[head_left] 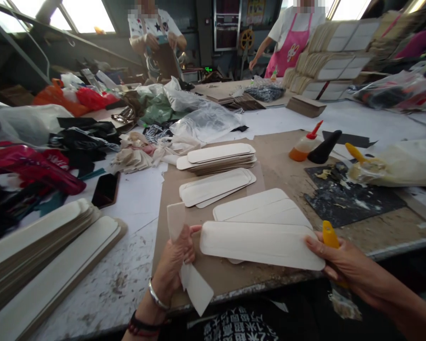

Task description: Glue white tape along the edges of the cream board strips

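Observation:
My left hand [172, 263] is closed on a pale card strip [184, 255] that runs from above the thumb down past the table edge. My right hand [344, 265] grips a yellow-handled brush [329, 235] while its fingertips touch the right end of a long rounded cream card piece [259, 244]. That piece lies on a brown cardboard sheet [277, 156], over two similar pieces [259, 208]. Two more stacks of such pieces [216, 184] lie farther back on the sheet.
Tall stacks of long card pieces [39, 255] sit at the left. A black phone [105, 189], an orange glue bottle [305, 144], a glue-smeared black mat [351, 196], plastic bags and fabric scraps cover the table. Two people stand at the far side.

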Demonstrator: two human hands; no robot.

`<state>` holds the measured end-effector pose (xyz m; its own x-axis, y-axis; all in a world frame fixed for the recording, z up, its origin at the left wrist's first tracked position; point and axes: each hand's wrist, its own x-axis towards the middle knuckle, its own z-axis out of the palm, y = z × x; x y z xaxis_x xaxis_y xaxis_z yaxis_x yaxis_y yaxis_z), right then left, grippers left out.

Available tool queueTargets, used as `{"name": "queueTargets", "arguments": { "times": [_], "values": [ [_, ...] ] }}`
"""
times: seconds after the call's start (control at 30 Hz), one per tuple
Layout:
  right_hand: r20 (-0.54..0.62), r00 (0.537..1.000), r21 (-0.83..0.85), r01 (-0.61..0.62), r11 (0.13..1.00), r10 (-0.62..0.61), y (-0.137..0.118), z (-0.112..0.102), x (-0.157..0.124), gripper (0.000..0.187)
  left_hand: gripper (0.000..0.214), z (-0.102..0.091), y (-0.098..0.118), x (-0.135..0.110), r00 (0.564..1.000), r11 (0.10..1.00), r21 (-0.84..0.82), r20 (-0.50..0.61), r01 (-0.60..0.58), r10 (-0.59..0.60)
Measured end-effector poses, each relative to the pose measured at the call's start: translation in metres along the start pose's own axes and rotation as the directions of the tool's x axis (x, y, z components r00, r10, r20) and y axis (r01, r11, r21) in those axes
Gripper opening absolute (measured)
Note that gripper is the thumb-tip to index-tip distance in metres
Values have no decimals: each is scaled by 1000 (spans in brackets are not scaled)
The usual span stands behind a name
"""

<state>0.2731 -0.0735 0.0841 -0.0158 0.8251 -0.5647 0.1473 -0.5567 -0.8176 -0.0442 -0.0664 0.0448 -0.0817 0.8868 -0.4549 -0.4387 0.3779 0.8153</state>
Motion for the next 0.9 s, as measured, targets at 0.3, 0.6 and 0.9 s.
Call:
{"name": "queueTargets", "arguments": {
  "times": [0.3,0.6,0.9],
  "values": [
    [45,999,-61,29,998,-26,-2,6,5,48,51,-1,-1,-1,998,1000,25,-59,19,-18],
    [-35,999,-96,25,995,-28,1,19,7,52,50,-5,10,4,997,996,88,-78,17,-10],
    [-225,973,-43,-55,998,44,10,44,8,54,46,-6,31,16,991,993,53,-87,-102,106]
  ]
}}
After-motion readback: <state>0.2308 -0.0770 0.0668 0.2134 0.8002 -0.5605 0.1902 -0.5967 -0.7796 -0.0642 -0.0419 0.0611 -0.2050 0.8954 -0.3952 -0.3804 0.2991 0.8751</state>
